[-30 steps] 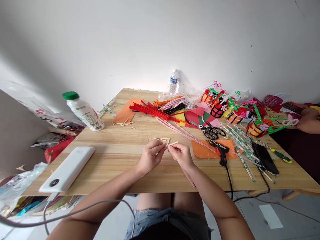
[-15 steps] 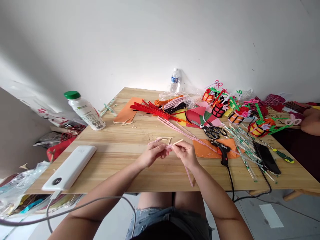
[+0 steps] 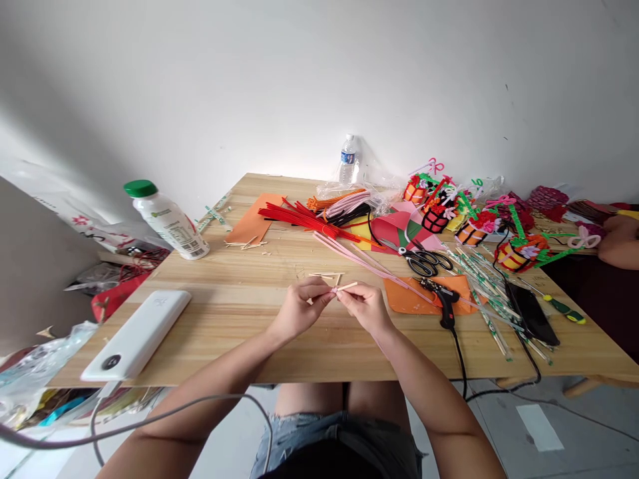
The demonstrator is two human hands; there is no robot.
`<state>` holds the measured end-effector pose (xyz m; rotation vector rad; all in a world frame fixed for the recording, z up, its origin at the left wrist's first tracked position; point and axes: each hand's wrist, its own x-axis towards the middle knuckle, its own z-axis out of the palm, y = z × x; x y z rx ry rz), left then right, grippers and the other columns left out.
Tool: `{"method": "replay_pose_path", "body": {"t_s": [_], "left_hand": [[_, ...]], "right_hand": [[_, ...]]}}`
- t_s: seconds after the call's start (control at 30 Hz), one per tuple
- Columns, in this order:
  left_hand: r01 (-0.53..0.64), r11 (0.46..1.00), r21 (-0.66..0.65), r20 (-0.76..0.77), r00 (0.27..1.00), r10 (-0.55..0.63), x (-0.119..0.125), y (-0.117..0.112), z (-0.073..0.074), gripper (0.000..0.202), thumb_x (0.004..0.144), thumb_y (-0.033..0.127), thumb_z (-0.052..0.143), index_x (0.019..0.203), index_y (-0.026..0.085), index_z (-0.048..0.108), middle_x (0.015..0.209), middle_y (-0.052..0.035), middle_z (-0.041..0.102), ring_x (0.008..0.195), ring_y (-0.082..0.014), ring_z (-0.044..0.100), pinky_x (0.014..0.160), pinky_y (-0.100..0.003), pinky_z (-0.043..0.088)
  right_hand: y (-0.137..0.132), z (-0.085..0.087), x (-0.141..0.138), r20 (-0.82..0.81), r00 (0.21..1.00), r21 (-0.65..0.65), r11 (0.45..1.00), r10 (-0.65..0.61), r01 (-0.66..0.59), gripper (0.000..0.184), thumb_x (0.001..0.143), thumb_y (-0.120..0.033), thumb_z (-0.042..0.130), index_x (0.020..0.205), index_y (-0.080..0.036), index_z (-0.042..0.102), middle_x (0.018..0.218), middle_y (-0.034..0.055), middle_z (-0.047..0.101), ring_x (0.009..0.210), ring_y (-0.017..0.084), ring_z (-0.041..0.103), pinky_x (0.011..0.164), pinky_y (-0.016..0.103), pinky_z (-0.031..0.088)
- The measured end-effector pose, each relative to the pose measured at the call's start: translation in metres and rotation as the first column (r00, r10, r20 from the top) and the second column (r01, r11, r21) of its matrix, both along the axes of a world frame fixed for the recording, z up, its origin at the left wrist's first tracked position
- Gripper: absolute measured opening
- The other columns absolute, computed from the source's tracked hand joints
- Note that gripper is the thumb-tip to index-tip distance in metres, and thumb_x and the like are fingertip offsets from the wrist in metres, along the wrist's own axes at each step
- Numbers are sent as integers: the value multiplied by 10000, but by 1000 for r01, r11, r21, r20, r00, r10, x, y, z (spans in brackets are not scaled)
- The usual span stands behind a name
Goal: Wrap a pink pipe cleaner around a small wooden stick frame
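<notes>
My left hand (image 3: 298, 307) and my right hand (image 3: 367, 307) meet fingertip to fingertip above the front half of the table. Between them a small wooden stick (image 3: 348, 286) pokes out over the right fingers, which pinch it. A bit of pink pipe cleaner (image 3: 333, 290) shows at the left fingertips; the rest is hidden by the hands. Just beyond the fingers lie a few loose wooden sticks (image 3: 325, 274). Long pink pipe cleaners (image 3: 367, 263) stretch from the red bundle (image 3: 304, 219) toward the glue gun (image 3: 446, 299).
Scissors (image 3: 424, 261), green-and-white wrapped straws (image 3: 492, 313), a black phone (image 3: 533, 313) and a screwdriver (image 3: 566, 309) lie right. Pipe-cleaner flower baskets (image 3: 474, 233) stand behind. At left are a white power bank (image 3: 137, 336) and a green-capped bottle (image 3: 170, 223). Another person's arm (image 3: 619, 243) shows far right.
My left hand has turned and its fingertips have come closer to the right ones. The pink pipe cleaner tail that hung below my right hand is out of sight now.
</notes>
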<state>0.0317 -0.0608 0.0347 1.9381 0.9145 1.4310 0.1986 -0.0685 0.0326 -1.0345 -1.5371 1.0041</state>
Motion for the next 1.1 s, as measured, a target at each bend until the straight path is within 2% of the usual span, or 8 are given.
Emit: {"method": "replay_pose_path", "body": {"t_s": [0.17, 0.33, 0.53, 0.6, 0.7, 0.83, 0.97, 1.1], "left_hand": [[-122, 964, 235, -14, 992, 129, 5, -4, -3, 141, 844, 249, 615, 806, 183, 733, 717, -61, 657, 697, -157, 631, 657, -286, 524], [96, 981, -167, 87, 993, -83, 1, -2, 4, 231, 826, 371, 636, 857, 155, 712, 780, -79, 656, 684, -147, 589, 632, -278, 490], [579, 462, -672, 550, 808, -212, -3, 2, 6, 389, 684, 489, 745, 682, 105, 680, 573, -44, 576, 483, -90, 483, 447, -219, 338], [551, 494, -673, 531, 824, -195, -3, 3, 7, 362, 638, 450, 794, 675, 105, 692, 561, -34, 575, 481, -81, 468, 462, -224, 338], [364, 749, -554, 327, 922, -207, -4, 3, 7, 341, 691, 448, 759, 639, 116, 700, 564, -35, 587, 524, -98, 488, 525, -261, 405], [68, 997, -45, 16, 998, -67, -2, 1, 1, 193, 839, 298, 636, 754, 145, 719, 708, -68, 654, 675, -145, 588, 632, -291, 483], [-98, 866, 490, -114, 978, 175, 0, -1, -8, 183, 836, 101, 597, 986, 167, 678, 839, -79, 667, 799, -171, 617, 714, -320, 517], [-60, 831, 553, -154, 973, 173, -2, 0, -5, 212, 837, 87, 588, 1027, 158, 648, 867, -87, 659, 829, -178, 612, 741, -333, 514]], "right_hand": [[-4, 6, -4, -60, 998, -71, 997, -19, 14, 269, 781, -420, 654, 751, -165, 735, 693, 51, 653, 507, 108, 486, 397, 225, 332], [-4, 12, 0, -86, 996, -57, 998, -30, 26, 230, 783, -396, 663, 767, -177, 734, 668, 37, 642, 518, 118, 501, 413, 230, 341], [-6, 17, 2, 11, 999, 103, 994, 31, -32, 170, 811, -313, 648, 730, -190, 731, 706, 45, 682, 623, 150, 582, 545, 260, 440], [-5, 15, 2, 27, 999, 107, 993, 38, -41, 168, 811, -309, 646, 733, -190, 735, 721, 50, 692, 646, 156, 594, 570, 265, 451], [-3, 10, 1, 10, 1000, 77, 997, 29, -29, 164, 797, -320, 656, 754, -190, 747, 737, 57, 696, 647, 155, 594, 554, 256, 443], [-3, 6, -2, -89, 996, -28, 1000, -6, 3, 190, 768, -350, 676, 760, -173, 744, 763, 60, 687, 514, 102, 505, 430, 226, 356], [-5, 7, -6, -236, 972, -190, 981, -8, -39, 226, 741, -379, 704, 762, -155, 724, 630, 13, 615, 404, 50, 377, 371, 206, 269], [-4, 7, -5, -324, 946, -235, 966, 27, -108, 222, 727, -375, 720, 733, -153, 705, 558, -20, 557, 373, 40, 341, 358, 204, 250]]}}
